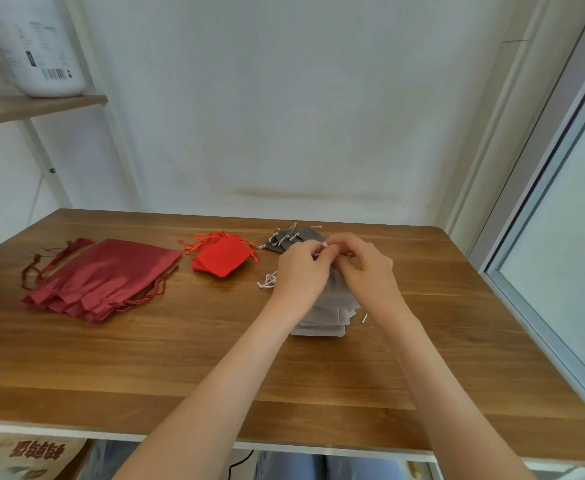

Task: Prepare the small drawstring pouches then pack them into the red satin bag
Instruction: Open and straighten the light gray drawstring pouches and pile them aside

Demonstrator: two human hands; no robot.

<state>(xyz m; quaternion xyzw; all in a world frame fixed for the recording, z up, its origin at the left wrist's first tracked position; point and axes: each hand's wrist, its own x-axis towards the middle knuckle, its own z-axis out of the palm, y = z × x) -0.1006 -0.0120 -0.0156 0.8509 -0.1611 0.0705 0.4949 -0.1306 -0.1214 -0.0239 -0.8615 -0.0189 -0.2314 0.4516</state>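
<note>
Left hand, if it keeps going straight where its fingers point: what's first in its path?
Probably the right hand: the left hand points forward-right, and both pinch the cord of a grey pouch, almost tip to tip. Depth is unclear.

Head-worn camera looks down across the table (145, 368).

1. Both the left hand (299, 271) and right hand (367, 268) are bare.
2. The left forearm (214, 386) and right forearm (440, 386) are bare and unsleeved.
3. Blue denim trousers (329, 467) show at 6 o'clock.
</note>
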